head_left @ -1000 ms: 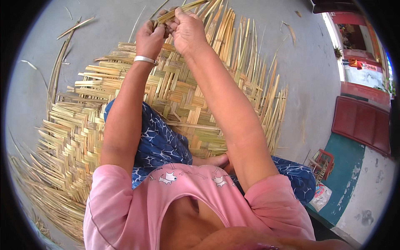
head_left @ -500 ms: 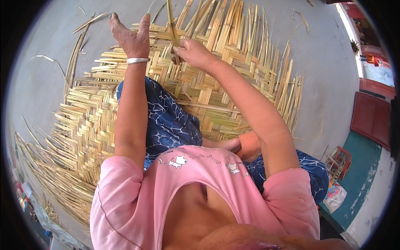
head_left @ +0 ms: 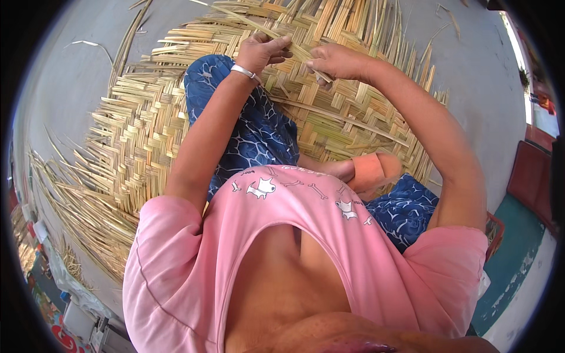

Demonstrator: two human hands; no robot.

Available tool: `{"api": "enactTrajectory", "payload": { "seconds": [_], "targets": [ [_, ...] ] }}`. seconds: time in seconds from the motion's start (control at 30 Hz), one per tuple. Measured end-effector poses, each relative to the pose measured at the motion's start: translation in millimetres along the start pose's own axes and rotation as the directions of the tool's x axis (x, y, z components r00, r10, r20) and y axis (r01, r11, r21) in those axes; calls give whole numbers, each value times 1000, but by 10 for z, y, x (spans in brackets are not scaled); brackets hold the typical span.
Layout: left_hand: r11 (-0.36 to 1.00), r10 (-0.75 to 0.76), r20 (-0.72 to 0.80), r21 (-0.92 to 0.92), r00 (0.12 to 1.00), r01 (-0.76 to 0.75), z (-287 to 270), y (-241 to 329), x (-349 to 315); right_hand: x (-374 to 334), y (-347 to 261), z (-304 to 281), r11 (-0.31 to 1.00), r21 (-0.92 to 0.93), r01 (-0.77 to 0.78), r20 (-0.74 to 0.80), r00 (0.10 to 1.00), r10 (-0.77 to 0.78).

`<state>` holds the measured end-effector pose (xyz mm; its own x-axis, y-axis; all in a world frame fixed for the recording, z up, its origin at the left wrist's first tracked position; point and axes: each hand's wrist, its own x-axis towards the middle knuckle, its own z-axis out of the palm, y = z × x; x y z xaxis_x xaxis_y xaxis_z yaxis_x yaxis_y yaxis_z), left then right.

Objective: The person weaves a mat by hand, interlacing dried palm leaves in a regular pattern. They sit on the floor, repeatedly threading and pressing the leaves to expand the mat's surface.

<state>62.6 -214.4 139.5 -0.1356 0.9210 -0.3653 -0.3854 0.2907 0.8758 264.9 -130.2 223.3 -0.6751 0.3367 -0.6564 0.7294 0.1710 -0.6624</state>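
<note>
A long pale reed strip point(head_left: 247, 22) runs slantwise from the upper edge down to my hands. My right hand point(head_left: 338, 62) is closed round its lower end, and a short tip pokes out below the fingers. Beside it on the left, my left hand point(head_left: 263, 53), with a silvery bracelet on the wrist, has its thumb and fingers drawn together at the strip. Under both hands spreads a large woven reed mat point(head_left: 147, 126) with long unwoven ends fanning out at its edges. A loose flat strip point(head_left: 347, 120) lies across the weave near my foot.
My bent legs in blue patterned trousers point(head_left: 253, 132) and a foot in an orange slipper point(head_left: 376, 169) rest on the mat. Loose reeds point(head_left: 125, 53) lie on the grey floor point(head_left: 65, 76) at left. A dark red object point(head_left: 529, 176) stands far right.
My left hand, spread open and apart before, has come right and closed at the strip. My right hand has shifted right, and the strip has swung from near upright to a slant.
</note>
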Motion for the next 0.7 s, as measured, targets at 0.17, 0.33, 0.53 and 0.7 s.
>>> {"api": "enactTrajectory", "payload": {
  "seconds": [0.17, 0.33, 0.53, 0.7],
  "targets": [
    [972, 1, -133, -233, 991, -32, 121, -319, -83, -453, -46, -95, 1000, -14, -24, 139, 990, 26],
    [994, 48, -159, -92, 986, -64, 152, -381, -138, -974, 55, -152, 996, -2, -86, 187, 979, 85],
    [991, 111, -192, -50, 975, -123, 146, -292, -165, -1601, 270, -122, 990, 36, -139, 123, 983, 134],
    [973, 226, -247, 104, 942, -206, 95, -206, -296, -1627, 552, 168, 988, 98, -123, 111, 988, 112]
  ]
}}
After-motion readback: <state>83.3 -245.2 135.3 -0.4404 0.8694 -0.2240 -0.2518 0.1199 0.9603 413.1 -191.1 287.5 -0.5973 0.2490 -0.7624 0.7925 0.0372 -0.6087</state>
